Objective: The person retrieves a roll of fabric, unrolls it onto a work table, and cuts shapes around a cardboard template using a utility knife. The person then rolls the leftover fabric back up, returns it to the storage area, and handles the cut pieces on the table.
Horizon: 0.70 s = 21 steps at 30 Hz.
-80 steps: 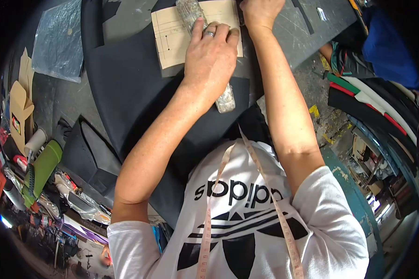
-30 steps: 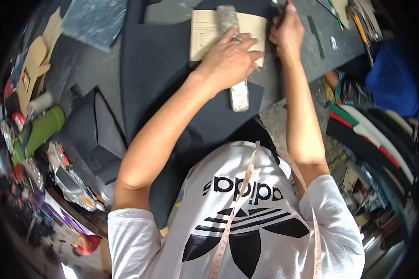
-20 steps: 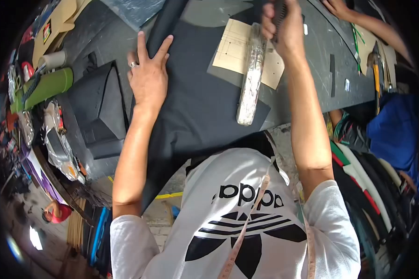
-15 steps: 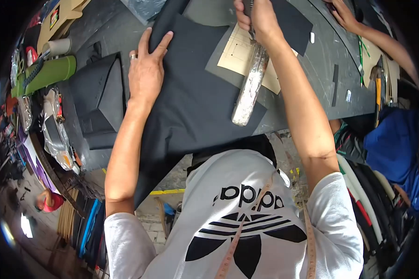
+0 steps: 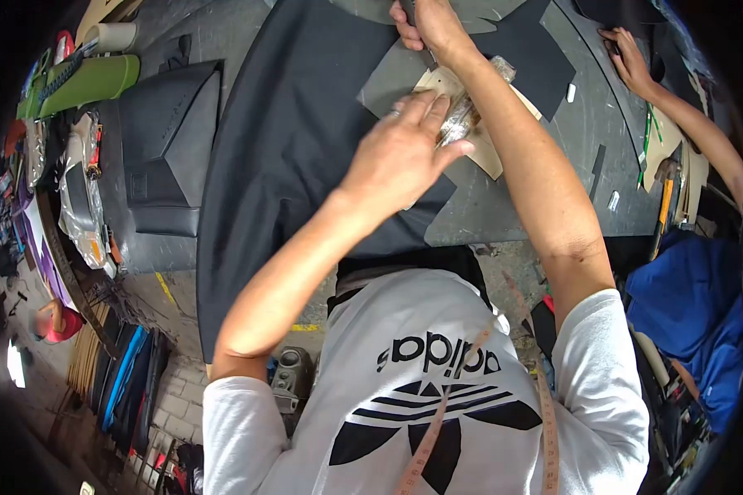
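Observation:
My left hand (image 5: pixel 400 153) lies over a weight bar wrapped in shiny clear tape (image 5: pixel 458 124), thumb stretched out and fingers extended. It hides much of the bar's middle. Beneath the bar is a cream paper pattern (image 5: pixel 487 157), partly covered. My right hand (image 5: pixel 437 33) is closed around a dark-handled knife (image 5: pixel 430 59), its thin blade pointing down by the pattern's upper edge. Black fabric (image 5: pixel 264 148) spreads across the table and hangs over the front edge. A cut black piece (image 5: pixel 537 49) lies beyond my right forearm.
A flat black bag (image 5: pixel 169 157) and a rolled green piece (image 5: pixel 91 87) lie on the left. White chalk (image 5: pixel 570 92) and a hammer (image 5: pixel 665 194) are on the right. Another person's hand (image 5: pixel 631 62) rests at the table's far right. Blue cloth (image 5: pixel 689 305) hangs below.
My left hand has moved right from the black fabric onto the wrapped bar. My right hand has shifted slightly left with the knife. The view has also shifted.

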{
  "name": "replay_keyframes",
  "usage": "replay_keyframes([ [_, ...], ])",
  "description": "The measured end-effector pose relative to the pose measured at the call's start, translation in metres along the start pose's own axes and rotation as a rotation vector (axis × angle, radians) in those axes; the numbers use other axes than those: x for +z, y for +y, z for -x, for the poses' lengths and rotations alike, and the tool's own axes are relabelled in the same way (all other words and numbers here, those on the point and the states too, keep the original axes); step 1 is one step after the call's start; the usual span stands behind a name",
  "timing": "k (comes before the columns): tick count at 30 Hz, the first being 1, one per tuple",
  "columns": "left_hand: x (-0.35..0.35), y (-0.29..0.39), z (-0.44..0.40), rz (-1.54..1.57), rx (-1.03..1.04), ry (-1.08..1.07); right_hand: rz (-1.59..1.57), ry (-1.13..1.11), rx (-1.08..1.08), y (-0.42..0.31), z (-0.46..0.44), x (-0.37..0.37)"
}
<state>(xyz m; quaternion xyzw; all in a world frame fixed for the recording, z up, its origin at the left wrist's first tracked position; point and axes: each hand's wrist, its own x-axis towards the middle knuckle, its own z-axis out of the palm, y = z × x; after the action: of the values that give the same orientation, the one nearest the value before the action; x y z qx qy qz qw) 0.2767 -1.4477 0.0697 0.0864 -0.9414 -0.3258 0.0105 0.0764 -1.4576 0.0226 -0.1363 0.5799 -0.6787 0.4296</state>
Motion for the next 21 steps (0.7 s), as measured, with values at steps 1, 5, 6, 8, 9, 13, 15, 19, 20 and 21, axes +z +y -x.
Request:
replay_keyframes([
  [1,0.013,0.002,-0.001,-0.044,-0.001,0.065,0.007,0.009,-0.003,0.001,-0.002,0.000],
  [5,0.030,0.011,-0.005,-0.168,-0.042,0.139,0.026,0.030,0.001,0.004,-0.004,0.002],
  [6,0.031,0.012,-0.005,-0.208,-0.058,0.142,0.032,0.037,0.005,0.005,-0.004,0.003],
  [8,0.034,0.014,-0.008,-0.224,-0.068,0.141,0.041,0.042,0.007,0.004,-0.005,0.005],
  [9,0.035,0.016,-0.009,-0.238,-0.074,0.136,0.037,0.043,0.006,0.003,-0.003,0.005],
  [13,0.037,0.017,-0.009,-0.277,-0.075,0.126,0.041,0.039,0.009,0.001,-0.001,0.007],
  [15,0.036,0.017,-0.009,-0.287,-0.071,0.120,0.068,0.034,0.021,0.001,-0.001,0.007],
  [19,0.038,0.019,-0.009,-0.330,-0.076,0.108,0.037,-0.091,-0.063,0.006,-0.001,0.002],
  [20,0.039,0.019,-0.007,-0.325,-0.078,0.107,0.040,-0.088,-0.055,0.021,-0.010,-0.003],
  [21,0.039,0.018,-0.008,-0.323,-0.082,0.115,0.215,0.014,-0.250,0.039,-0.028,-0.003],
])
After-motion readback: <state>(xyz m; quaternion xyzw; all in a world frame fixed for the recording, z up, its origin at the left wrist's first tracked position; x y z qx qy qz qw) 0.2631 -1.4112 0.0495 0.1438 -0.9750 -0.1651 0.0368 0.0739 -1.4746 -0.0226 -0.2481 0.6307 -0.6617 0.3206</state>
